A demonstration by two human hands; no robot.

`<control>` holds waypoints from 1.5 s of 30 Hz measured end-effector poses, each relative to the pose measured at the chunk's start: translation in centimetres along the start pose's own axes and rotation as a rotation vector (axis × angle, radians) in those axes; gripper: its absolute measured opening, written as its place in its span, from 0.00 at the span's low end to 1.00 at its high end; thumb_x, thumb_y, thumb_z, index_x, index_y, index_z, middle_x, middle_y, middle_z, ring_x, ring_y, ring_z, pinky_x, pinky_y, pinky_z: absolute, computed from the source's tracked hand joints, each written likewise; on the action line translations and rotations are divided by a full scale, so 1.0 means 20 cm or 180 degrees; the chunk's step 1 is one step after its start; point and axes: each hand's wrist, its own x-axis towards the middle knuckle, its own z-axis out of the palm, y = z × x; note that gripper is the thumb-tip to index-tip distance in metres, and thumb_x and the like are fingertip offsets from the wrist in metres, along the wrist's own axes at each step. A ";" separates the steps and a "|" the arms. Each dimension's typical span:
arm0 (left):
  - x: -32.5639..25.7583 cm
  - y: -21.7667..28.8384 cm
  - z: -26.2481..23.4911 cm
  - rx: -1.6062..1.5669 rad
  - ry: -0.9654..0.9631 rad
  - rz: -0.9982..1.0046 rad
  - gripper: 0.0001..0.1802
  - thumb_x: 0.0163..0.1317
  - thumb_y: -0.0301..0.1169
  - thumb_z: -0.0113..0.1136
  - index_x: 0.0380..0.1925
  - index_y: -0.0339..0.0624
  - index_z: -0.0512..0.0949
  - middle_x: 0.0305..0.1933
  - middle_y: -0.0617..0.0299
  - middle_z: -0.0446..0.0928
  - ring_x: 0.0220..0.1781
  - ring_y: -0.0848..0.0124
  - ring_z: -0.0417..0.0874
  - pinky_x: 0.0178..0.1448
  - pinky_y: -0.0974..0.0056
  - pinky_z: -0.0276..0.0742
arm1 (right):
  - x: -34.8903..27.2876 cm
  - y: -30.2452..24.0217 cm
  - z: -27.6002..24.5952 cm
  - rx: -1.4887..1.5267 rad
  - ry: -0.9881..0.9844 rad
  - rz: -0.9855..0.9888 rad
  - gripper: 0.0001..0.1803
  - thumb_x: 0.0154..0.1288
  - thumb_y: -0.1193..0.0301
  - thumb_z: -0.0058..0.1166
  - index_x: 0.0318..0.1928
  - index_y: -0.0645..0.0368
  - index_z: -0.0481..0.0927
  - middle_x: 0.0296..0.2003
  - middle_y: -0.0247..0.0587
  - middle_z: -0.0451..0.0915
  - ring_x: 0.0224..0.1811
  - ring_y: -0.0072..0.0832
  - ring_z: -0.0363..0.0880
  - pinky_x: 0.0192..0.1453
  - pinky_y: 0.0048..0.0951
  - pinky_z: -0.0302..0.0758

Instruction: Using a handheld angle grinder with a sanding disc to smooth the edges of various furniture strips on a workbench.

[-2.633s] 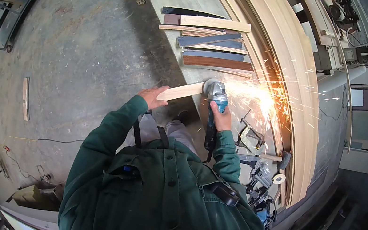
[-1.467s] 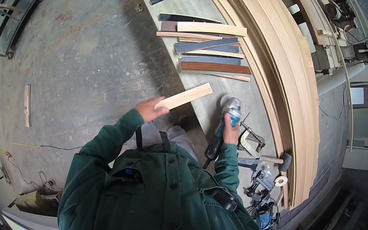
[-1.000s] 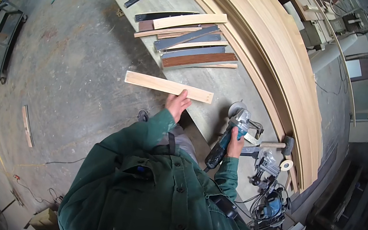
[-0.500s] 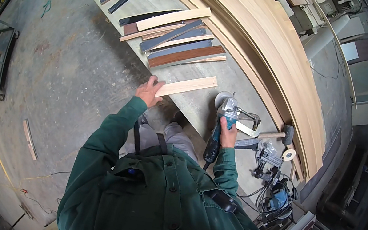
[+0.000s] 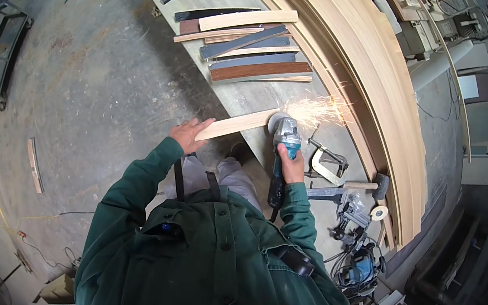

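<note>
My left hand [image 5: 187,134] grips the near end of a pale wooden strip [image 5: 234,124], which slants across the edge of the grey worktable [image 5: 246,97]. In my right hand [image 5: 291,163] is a blue and grey angle grinder [image 5: 286,135], fingers wrapped round its body. The grinder's disc [image 5: 276,119] meets the far end of the strip. Orange sparks [image 5: 316,110] spray from there to the right, over the table. Whatever lies at the contact point is covered by the disc and the grinder's head.
Beyond the strip lies a pile of wooden and dark strips [image 5: 259,50]. Long curved boards [image 5: 358,62] run along the table's far side. A clamp [image 5: 329,165], a mallet [image 5: 380,187], a tape roll [image 5: 379,212] and a corded blue power tool [image 5: 362,268] sit at right.
The grinder has moved left and up onto the strip's far end, and sparks now fly. The strip has shifted slightly left and down with my left hand. The clamp shows more fully.
</note>
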 end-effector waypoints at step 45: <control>-0.02 -0.01 0.08 -0.0155 0.0080 -0.0048 0.41 0.57 0.41 0.61 0.70 0.70 0.54 0.52 0.52 0.70 0.54 0.48 0.74 0.57 0.50 0.71 | -0.01 -0.07 0.01 -0.0270 0.0060 0.0115 0.38 0.53 0.45 0.65 0.51 0.65 0.76 0.42 0.46 0.82 0.44 0.31 0.80 0.51 0.31 0.73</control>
